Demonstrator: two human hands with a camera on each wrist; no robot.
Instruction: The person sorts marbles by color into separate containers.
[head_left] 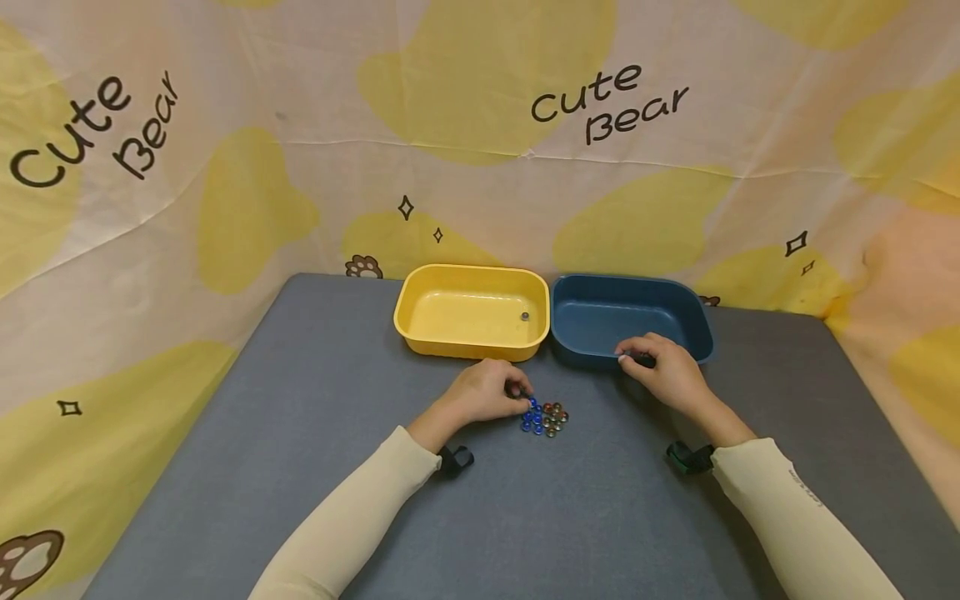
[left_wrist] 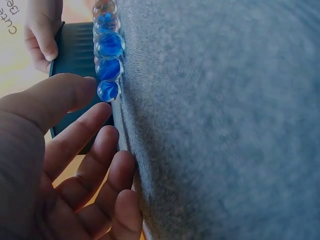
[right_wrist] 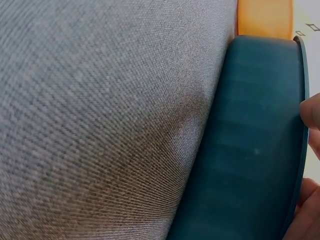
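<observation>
- Blue marbles (left_wrist: 109,70) lay in a heap at frame centre; my left hand (head_left: 483,392) reached them, fingers (left_wrist: 80,132) loosely spread, gripping nothing.
- My right hand (head_left: 663,367) curled over the blue tray's (head_left: 600,321) near rim.
- I judged it best to pinch one marble cleanly without scattering the heap.
- Beside it, the yellow tray (head_left: 420,312) held one marble (head_left: 525,316).

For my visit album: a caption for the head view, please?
Left hand reaches a marble pile; right hand rests on the blue tub.
</observation>
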